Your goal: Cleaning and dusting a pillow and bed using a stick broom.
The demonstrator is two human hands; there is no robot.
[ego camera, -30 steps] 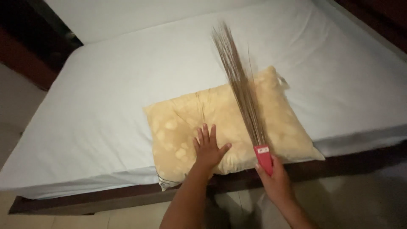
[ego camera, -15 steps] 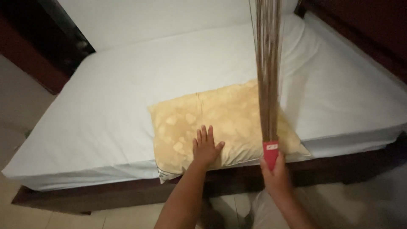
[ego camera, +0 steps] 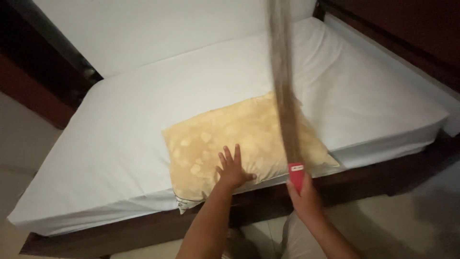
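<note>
Head view: left hand [ego camera: 232, 169], fingers spread, presses one yellow pillow [ego camera: 239, 139]; right hand [ego camera: 303, 197] grips one stick broom [ego camera: 285, 96].

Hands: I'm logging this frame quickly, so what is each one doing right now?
Left hand: open, fingers spread, pressed flat on the yellow pillow.
Right hand: closed around the red handle of the stick broom, raised over the pillow.

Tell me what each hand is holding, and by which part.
The right hand grips a stick broom of thin brown bristles by its red handle end. The left hand holds nothing; it presses flat on the yellowish stained pillow.
</note>
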